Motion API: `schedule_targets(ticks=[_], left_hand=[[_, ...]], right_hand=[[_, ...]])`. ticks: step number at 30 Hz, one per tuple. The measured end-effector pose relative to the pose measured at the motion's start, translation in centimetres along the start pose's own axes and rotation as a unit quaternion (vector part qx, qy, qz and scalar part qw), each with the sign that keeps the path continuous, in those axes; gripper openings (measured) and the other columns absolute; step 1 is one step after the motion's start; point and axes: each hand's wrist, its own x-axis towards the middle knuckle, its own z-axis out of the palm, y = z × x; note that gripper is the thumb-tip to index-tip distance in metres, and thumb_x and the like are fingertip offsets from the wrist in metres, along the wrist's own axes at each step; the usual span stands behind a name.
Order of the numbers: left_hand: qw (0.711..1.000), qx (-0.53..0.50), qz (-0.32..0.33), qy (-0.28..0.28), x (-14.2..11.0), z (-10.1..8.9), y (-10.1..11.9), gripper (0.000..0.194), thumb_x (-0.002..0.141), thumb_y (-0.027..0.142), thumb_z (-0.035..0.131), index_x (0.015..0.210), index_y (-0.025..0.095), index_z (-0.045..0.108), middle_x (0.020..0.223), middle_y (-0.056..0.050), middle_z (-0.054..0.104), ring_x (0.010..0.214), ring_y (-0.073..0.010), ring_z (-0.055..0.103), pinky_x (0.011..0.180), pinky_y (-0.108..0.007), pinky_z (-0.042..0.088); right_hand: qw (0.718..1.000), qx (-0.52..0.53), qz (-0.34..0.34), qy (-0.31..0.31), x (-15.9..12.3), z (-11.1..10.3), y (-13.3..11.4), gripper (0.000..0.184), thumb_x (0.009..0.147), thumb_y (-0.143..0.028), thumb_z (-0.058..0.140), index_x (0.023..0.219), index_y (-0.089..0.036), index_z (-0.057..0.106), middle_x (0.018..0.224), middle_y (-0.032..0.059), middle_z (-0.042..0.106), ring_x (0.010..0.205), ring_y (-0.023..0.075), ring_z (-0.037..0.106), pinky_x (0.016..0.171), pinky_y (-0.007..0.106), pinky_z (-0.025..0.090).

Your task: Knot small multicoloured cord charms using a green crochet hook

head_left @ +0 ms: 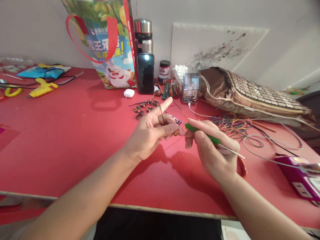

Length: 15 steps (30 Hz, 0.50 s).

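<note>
My right hand (216, 150) grips a crochet hook (201, 132) by its green handle, with the metal shaft pointing left toward my other hand. In my left hand (152, 131), thumb and fingers pinch a small crocheted piece (177, 128) of multicoloured yarn. A dark strand of yarn (162, 115) runs over the raised left index finger. The hook's tip lies at the piece; whether it is inside a loop I cannot tell. Behind the left hand, a curled crocheted strip (143, 107) rests on the red table (82, 140).
Toward the back stand a shopping bag (115, 50), a dark phone (145, 74), a thermos (143, 33) and a jar (164, 71). A second phone (190, 91) shows a picture. Tangled yarn (230, 122), cables and a purple power strip (300, 176) lie right; a yellow glue gun (43, 88) lies left.
</note>
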Motion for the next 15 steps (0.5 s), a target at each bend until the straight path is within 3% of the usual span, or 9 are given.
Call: schedule_targets(ticks=[7,15], left_hand=[[1.0,-0.003,-0.004,-0.019,0.3,-0.7,0.3,0.115,0.076,0.018,0.092,0.17,0.009,0.026,0.07,0.003,0.074,0.07,-0.0146,0.068,0.062,-0.027,0.042],[0.999,0.009,-0.013,-0.033,0.4,-1.0,0.7,0.108,0.074,0.019,0.093,0.167,0.012,0.037,0.069,0.004,0.072,0.07,-0.0148,0.069,0.061,-0.026,0.044]], right_hand=[[0.99,0.099,0.098,0.018,0.2,-0.5,0.4,0.025,0.102,-0.028,0.07,0.123,-0.033,0.084,0.09,0.0052,0.075,0.069,0.0167,0.067,0.062,0.034,0.056],[0.979,0.151,0.124,0.057,1.1,-0.8,-0.8,0.015,0.096,-0.03,0.079,0.107,-0.027,0.088,0.079,0.0057,0.075,0.065,0.0161,0.065,0.048,0.027,0.049]])
